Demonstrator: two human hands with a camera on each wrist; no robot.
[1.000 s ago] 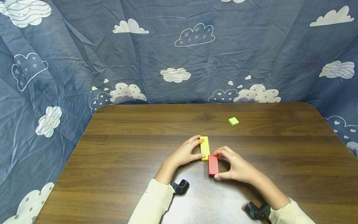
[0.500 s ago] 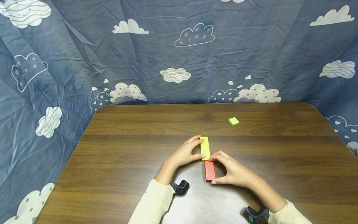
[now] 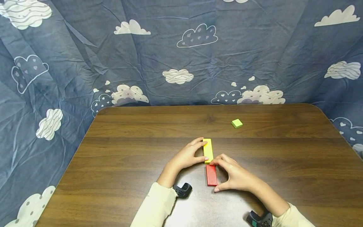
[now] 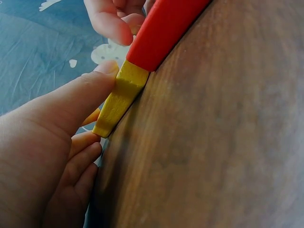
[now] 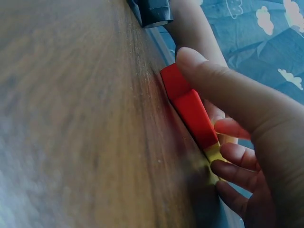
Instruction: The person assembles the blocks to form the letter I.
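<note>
A yellow rectangular block (image 3: 208, 150) lies flat on the table, its long side running away from me. My left hand (image 3: 185, 156) holds it from the left, thumb at the near end and fingers at the far end. Just nearer lies a red rectangular block (image 3: 211, 175), end to end with the yellow one. My right hand (image 3: 235, 173) arches around the red block's right side. Its index fingertip is at the block's far end, while the thumb sits just off the near right corner. In the right wrist view the thumb overlaps the red block's end (image 5: 175, 80).
A small green block (image 3: 237, 123) lies farther back, right of the yellow block. The wooden table (image 3: 127, 142) ends at a blue cloud-patterned cloth (image 3: 158, 56). Black bands (image 3: 182, 190) circle both wrists.
The right hand has brought the red block left and nearer, from beside the yellow block's near end to in line with it. Its thumb has come off the red block. The left hand stayed put.
</note>
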